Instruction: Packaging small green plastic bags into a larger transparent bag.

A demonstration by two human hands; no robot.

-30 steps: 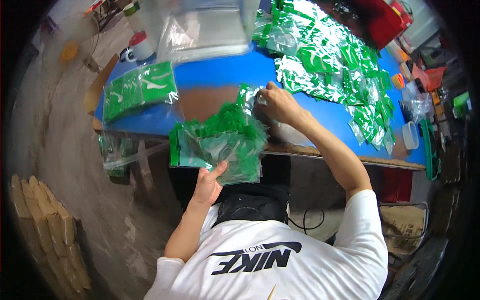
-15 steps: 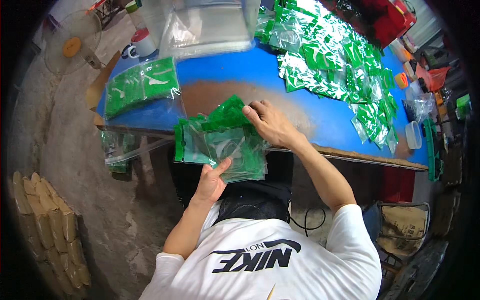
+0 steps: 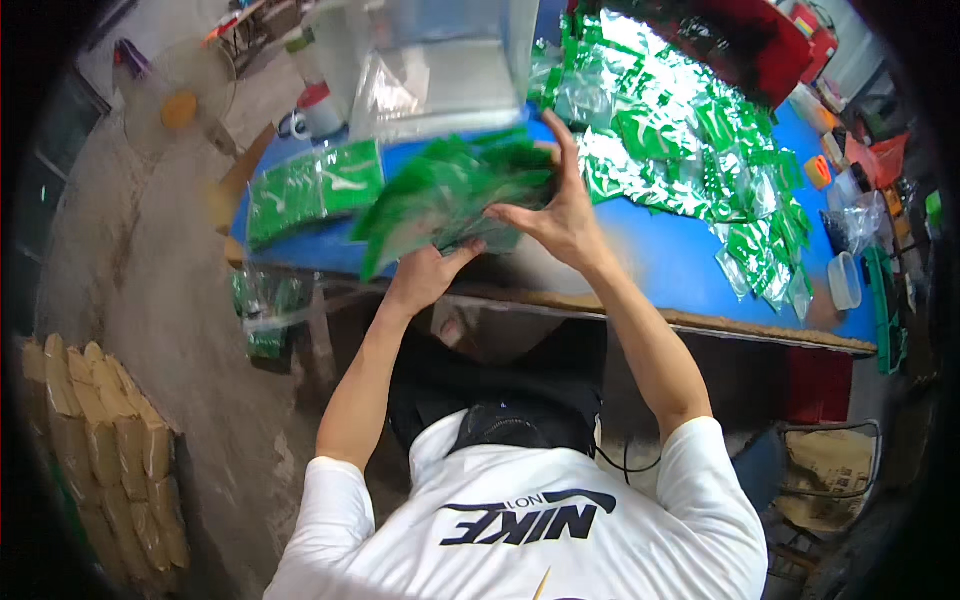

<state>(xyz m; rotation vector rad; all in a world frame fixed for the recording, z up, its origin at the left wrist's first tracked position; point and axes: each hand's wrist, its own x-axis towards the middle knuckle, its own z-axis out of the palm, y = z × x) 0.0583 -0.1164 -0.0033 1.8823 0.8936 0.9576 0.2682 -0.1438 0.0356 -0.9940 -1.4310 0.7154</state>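
A fanned bunch of green-and-clear plastic packets (image 3: 450,190), smeared by motion, is held up over the front edge of the blue table. My left hand (image 3: 428,275) grips its lower side, thumb pointing right; the fingers behind are hidden. At the bunch's right end is my right hand (image 3: 568,215), its thumb below and fingers above, spanning the packets. Just left on the table lies a large clear bag filled with flat green packets (image 3: 315,190).
Loose green packets (image 3: 680,150) cover the right back of the table (image 3: 660,255). A clear plastic bin (image 3: 430,100) and a mug (image 3: 317,112) stand behind. A small clear tub (image 3: 845,280) sits far right; brown paper packages (image 3: 110,450) are piled on the floor left.
Both hands have lifted the bunch up and away from my lap, over the table. The right hand has moved from the bunch's top to around its right end. The view has shifted slightly.
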